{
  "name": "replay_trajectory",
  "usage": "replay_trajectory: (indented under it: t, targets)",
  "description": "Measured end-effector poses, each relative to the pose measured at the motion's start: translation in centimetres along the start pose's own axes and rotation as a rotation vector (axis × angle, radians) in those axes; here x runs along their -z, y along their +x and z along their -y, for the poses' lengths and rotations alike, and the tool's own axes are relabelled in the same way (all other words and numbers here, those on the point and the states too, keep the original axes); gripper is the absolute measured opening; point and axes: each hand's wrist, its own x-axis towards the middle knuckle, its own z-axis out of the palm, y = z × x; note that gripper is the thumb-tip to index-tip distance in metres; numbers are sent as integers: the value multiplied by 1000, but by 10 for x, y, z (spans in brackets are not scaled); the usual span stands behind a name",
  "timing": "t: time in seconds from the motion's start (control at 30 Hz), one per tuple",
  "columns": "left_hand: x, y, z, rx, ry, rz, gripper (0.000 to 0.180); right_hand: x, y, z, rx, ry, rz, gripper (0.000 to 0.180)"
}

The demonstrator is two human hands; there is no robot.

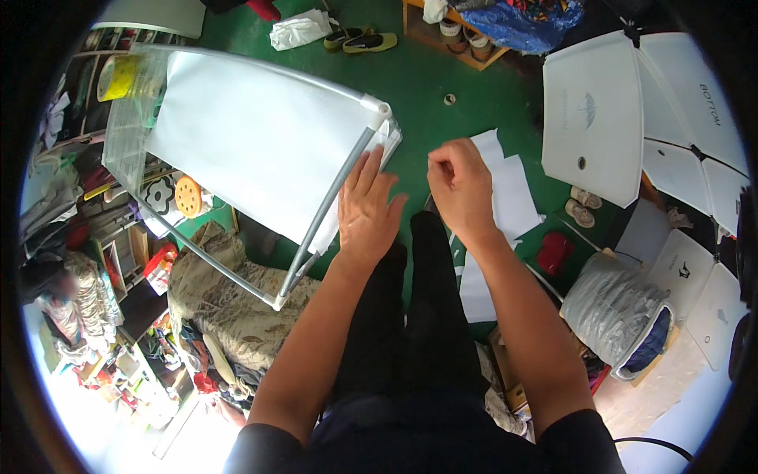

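A white sheet (pixel 253 134) lies across a rack made of grey metal tubes (pixel 325 201) with white corner joints (pixel 381 110), left of centre. My left hand (pixel 369 204) rests on the sheet's right edge beside the tube, its fingers stretched out and nearly flat. To the right, my right hand (pixel 462 189) is held above the floor with its fingers curled closed. Whatever it may grip is hidden in the fingers. White paper sheets (pixel 509 193) lie on the green floor just beyond the right hand.
A roll of yellow tape (pixel 117 77) sits at the rack's far left end, over clear plastic. A camouflage cloth (pixel 229 292) covers something below the rack. White panels (pixel 592 118) stand at the right, near a plastic-wrapped bundle (pixel 612 312). Shoes (pixel 359 39) lie at the back.
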Motion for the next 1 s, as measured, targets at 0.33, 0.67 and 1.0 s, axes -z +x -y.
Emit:
replay_trajectory:
  t: [0.33,0.67,1.0]
  targets:
    - [-18,17,-14,18,-9,-13,30,-10,14,-15,126,-191,15,17]
    - [-21,18,-6,17,-33,-49,28,-9,18,-25,205,-218,28,19]
    - [-27,22,-8,9,-3,-56,30,-16,22,-27,200,-206,40,17]
